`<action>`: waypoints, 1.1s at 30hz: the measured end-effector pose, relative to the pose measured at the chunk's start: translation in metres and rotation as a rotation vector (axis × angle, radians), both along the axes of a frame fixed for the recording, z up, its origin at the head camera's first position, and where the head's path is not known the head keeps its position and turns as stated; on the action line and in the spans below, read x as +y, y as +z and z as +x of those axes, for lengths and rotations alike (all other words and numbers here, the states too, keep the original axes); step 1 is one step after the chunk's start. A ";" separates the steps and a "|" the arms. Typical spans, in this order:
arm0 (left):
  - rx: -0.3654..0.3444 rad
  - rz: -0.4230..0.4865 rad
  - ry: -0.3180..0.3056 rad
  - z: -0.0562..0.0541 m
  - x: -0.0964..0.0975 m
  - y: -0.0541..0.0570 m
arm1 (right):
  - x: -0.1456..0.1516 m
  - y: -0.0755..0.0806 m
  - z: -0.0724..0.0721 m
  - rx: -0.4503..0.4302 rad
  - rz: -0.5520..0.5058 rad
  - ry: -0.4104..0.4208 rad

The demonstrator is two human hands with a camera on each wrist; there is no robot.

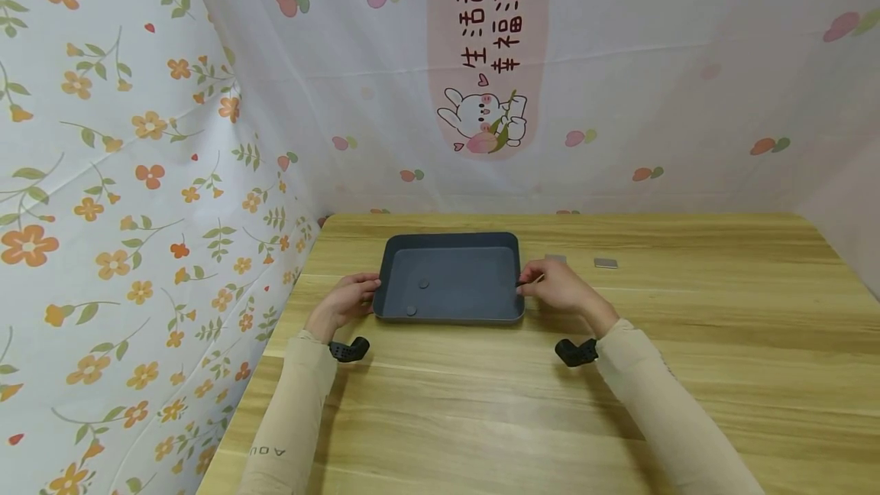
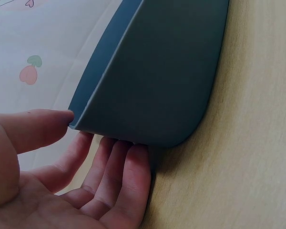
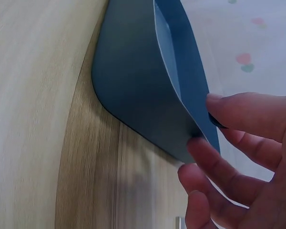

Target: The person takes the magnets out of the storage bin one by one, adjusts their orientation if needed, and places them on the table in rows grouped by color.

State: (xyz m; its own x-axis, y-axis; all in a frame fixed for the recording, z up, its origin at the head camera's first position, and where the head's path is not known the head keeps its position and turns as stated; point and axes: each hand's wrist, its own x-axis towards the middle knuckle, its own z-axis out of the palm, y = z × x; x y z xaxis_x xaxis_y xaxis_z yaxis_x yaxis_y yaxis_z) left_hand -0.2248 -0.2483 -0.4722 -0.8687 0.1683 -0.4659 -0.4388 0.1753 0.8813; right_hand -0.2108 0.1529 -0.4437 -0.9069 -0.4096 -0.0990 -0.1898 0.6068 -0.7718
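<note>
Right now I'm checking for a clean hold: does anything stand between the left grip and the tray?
Nothing visible does: the left grip has its thumb at the rim of the tray and its fingers at the outer side. Two small round pieces lie inside, on the tray's floor, clear of that contact.

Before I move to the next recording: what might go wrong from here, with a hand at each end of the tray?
If the left hand and right hand raise the tray unevenly, the two small discs on its floor might slide, if they are loose. The small dark piece at the right thumb could slip. The right hand is also close to a flat grey piece and might nudge it.
</note>
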 end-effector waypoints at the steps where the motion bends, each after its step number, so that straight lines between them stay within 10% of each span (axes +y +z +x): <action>1: 0.002 -0.003 0.001 0.000 0.000 0.000 | 0.001 0.000 0.000 0.006 -0.002 -0.001; 33: 0.010 -0.018 -0.005 0.000 -0.001 -0.001 | 0.038 -0.020 -0.001 -0.044 -0.084 -0.077</action>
State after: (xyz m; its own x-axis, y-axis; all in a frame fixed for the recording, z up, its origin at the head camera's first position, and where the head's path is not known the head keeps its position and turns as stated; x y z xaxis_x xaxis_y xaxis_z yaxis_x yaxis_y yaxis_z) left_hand -0.2246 -0.2495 -0.4731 -0.8726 0.1640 -0.4601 -0.4289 0.1938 0.8823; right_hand -0.2122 0.1914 -0.4635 -0.9316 -0.3472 -0.1079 -0.1097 0.5514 -0.8270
